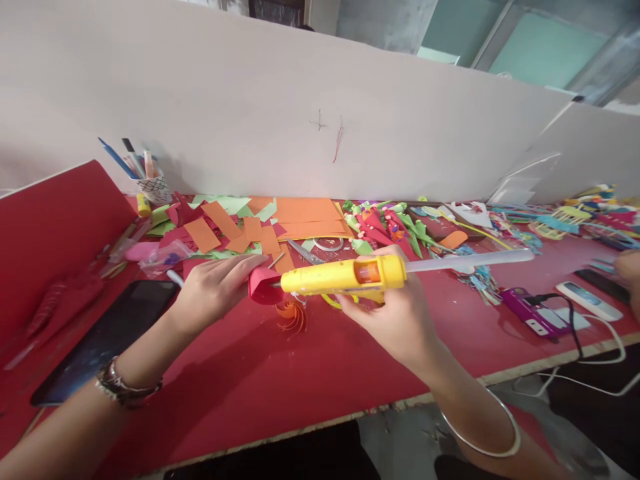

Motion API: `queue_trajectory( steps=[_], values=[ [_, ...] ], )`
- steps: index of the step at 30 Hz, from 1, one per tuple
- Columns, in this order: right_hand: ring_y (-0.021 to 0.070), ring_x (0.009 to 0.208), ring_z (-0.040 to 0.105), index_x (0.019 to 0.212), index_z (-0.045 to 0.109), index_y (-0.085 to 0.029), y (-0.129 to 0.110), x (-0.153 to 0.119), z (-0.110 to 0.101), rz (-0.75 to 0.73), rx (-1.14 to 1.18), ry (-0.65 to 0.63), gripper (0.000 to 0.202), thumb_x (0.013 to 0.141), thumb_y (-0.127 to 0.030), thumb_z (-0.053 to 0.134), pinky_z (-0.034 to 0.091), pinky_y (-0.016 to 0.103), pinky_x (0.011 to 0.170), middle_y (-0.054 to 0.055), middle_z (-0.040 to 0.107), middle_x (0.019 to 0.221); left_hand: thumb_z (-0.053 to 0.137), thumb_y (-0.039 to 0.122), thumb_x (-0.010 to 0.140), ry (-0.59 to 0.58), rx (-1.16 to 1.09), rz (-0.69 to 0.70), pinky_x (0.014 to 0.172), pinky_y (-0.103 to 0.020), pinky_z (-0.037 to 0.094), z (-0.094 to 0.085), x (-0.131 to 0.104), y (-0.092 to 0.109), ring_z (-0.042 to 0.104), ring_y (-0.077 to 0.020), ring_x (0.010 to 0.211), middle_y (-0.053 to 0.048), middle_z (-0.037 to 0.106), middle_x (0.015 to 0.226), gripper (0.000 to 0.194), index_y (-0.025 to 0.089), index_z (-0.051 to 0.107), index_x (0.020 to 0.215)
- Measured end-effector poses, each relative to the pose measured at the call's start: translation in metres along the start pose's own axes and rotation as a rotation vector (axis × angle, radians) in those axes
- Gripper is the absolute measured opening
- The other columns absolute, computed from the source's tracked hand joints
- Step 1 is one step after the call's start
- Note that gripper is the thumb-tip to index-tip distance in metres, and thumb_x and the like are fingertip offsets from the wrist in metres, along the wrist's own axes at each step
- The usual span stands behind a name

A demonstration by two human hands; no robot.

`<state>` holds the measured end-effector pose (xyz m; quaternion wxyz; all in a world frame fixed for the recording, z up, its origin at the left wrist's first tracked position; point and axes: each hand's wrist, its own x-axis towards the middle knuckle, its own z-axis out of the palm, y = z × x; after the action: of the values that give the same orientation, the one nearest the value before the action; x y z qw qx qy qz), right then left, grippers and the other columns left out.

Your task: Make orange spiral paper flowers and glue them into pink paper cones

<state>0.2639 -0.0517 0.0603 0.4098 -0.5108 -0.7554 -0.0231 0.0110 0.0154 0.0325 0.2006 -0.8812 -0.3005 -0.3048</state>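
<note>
My right hand [400, 320] is wrapped round the grip of a yellow hot glue gun [325, 277], its nozzle pointing left. A long clear glue stick [470, 261] sticks out of the gun's back end. My left hand [215, 287] holds a rolled red paper piece [261, 285] by its left side, and the nozzle reaches into the opening of that paper. Below, on the red table [280, 387], lies an orange paper spiral [291, 316]. Part of my left fingers is hidden behind the paper.
Orange paper rectangles [203, 235] and red and green paper pieces [373, 227] line the back. A pen cup [154, 187] and a black phone [107, 333] stand and lie at left. At right are a purple power strip [535, 313], cables and another person's hand [629, 270].
</note>
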Motion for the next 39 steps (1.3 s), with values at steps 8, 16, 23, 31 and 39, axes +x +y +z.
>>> queue_trajectory(
  steps=[8, 16, 23, 31, 39],
  values=[
    [0.0237, 0.087, 0.058, 0.095, 0.054, -0.019, -0.002, -0.004, 0.007, 0.074, 0.009, 0.034, 0.029, 0.071, -0.034, 0.061, 0.054, 0.038, 0.069, 0.009, 0.059, 0.089, 0.035, 0.017, 0.089, -0.028, 0.166, 0.045, 0.056, -0.023, 0.048, -0.002, 0.003, 0.006, 0.065, -0.0152, 0.073, -0.007, 0.068, 0.089, 0.023, 0.015, 0.047, 0.108],
    [0.0212, 0.076, 0.060, 0.097, 0.055, -0.014, 0.003, -0.005, 0.006, 0.078, -0.081, -0.016, 0.029, 0.069, -0.021, 0.055, 0.053, 0.033, 0.059, 0.011, 0.058, 0.089, 0.033, 0.013, 0.088, -0.041, 0.204, 0.065, 0.051, -0.024, 0.046, -0.007, 0.009, 0.007, 0.064, -0.0160, 0.067, -0.008, 0.068, 0.085, 0.023, 0.013, 0.048, 0.105],
    [0.0184, 0.067, 0.058, 0.097, 0.053, -0.016, 0.010, -0.004, -0.001, 0.046, -0.154, -0.092, 0.026, 0.071, -0.017, 0.049, 0.049, 0.031, 0.053, 0.008, 0.057, 0.087, 0.034, 0.016, 0.088, -0.091, 0.243, 0.064, 0.052, -0.024, 0.045, -0.009, 0.009, 0.004, 0.064, -0.0159, 0.067, -0.008, 0.067, 0.084, 0.023, 0.014, 0.050, 0.104],
    [0.0181, 0.061, 0.055, 0.099, 0.050, -0.017, 0.014, -0.002, -0.006, -0.009, -0.269, -0.085, 0.027, 0.073, -0.019, 0.045, 0.045, 0.029, 0.045, 0.008, 0.055, 0.085, 0.036, 0.024, 0.087, -0.158, 0.252, 0.033, 0.046, -0.024, 0.042, -0.013, 0.010, 0.000, 0.062, -0.0159, 0.058, -0.007, 0.067, 0.078, 0.022, 0.015, 0.052, 0.101],
    [0.0152, 0.051, 0.050, 0.094, 0.050, -0.017, 0.017, -0.002, -0.003, -0.070, -0.370, -0.036, 0.022, 0.073, -0.018, 0.044, 0.039, 0.029, 0.038, 0.010, 0.054, 0.090, 0.034, 0.028, 0.089, -0.155, 0.184, 0.021, 0.047, -0.023, 0.039, -0.014, 0.012, 0.004, 0.061, -0.0151, 0.059, -0.006, 0.066, 0.079, 0.024, 0.015, 0.052, 0.098]
  ],
)
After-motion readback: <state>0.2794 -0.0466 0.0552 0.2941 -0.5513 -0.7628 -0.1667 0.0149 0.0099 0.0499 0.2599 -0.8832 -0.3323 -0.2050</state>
